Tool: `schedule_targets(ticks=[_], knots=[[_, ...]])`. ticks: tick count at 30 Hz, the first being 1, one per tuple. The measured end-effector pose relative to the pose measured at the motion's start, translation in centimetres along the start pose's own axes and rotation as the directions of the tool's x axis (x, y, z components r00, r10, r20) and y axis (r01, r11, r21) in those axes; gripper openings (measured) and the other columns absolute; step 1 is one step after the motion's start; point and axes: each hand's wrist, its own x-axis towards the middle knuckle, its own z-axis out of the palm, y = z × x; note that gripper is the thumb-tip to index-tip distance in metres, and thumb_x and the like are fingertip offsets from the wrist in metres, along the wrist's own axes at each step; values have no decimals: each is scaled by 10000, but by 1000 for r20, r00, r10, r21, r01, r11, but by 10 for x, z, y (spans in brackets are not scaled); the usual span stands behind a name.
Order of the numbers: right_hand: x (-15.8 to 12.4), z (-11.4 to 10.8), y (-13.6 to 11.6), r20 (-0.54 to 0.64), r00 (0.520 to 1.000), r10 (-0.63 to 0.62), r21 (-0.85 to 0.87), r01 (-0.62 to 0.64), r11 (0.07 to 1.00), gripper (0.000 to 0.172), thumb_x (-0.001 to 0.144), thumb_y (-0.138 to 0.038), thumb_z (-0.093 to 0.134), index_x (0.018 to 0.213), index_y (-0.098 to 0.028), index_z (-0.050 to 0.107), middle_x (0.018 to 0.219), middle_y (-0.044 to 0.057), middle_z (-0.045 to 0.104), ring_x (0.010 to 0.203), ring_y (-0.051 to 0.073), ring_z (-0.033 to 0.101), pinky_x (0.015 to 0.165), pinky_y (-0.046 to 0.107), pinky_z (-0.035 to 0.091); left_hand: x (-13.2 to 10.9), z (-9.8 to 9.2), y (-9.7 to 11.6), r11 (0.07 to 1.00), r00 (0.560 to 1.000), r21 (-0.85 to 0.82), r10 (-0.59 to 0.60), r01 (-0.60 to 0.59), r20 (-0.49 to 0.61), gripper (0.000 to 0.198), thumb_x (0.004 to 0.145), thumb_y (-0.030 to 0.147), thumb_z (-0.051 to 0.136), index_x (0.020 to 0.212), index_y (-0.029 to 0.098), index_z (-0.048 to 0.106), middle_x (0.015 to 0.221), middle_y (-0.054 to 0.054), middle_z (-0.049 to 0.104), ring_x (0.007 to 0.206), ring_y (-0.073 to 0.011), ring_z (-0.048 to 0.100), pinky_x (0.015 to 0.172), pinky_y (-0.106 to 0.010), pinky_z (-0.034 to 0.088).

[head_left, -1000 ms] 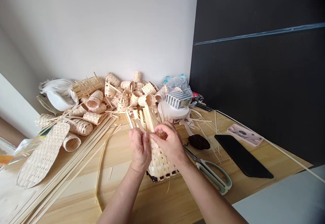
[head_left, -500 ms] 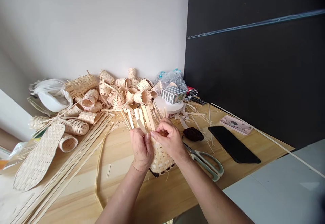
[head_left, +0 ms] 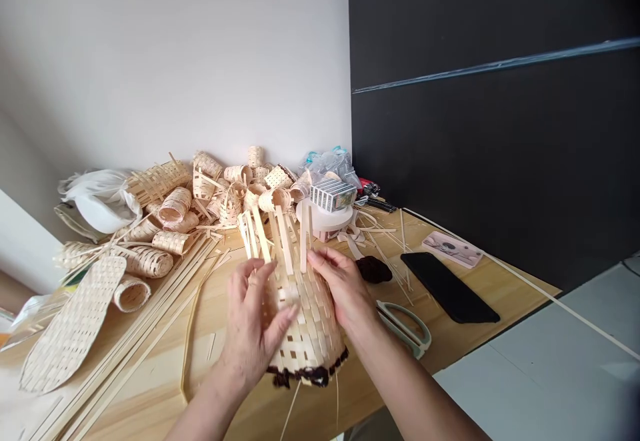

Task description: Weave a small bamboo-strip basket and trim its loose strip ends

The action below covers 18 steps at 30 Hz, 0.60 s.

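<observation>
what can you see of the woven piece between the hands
The woven piece is pale, flat strips, wood or bamboo by the look, crossed over and under with small gaps. Loose strip ends stick out unwoven at its far end; dark trim edges the near end. It points away, over the table; whether it rests there is unclear. The right hand holds its right side; the left hand is open at its left, contact unclear.
</observation>
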Motion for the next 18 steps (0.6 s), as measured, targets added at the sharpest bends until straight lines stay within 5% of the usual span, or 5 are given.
schedule_targets(ticks=[4,10,15,18], knots=[[-26,5,9,41,979,201,84,-203,976,332,626,-449,729,639,-174,544,602,-43,528,566,107,474,549,228,387,-30,-13,4,994,992,87,-70,61,107,435,820,451,525,1177,206,476,1104,-121,429,1036,-263,457,826,-413,474],[-41,10,24,-12,982,186,-32,-187,982,335,677,-491,680,735,-181,567,703,-5,566,663,151,513,611,268,425,-50,-10,7,986,971,81,-161,149,177,606,842,529,425,1323,175,322,1287,-183,338,1219,-317,362,924,-490,433],[-34,9,35,-102,994,-44,-244,18,970,292,726,-395,641,921,-215,519,778,-4,532,680,159,524,653,308,468,-52,3,5,974,960,59,-224,217,170,541,852,449,456,1313,207,309,1316,-169,304,1255,-307,332,945,-490,426],[-31,8,31,-12,949,-314,-485,270,832,166,795,-295,561,948,-233,542,865,34,560,816,197,547,766,365,460,-46,8,0,972,957,27,-232,231,176,497,840,420,486,1274,218,352,1238,-149,365,1190,-289,387,923,-478,440]])
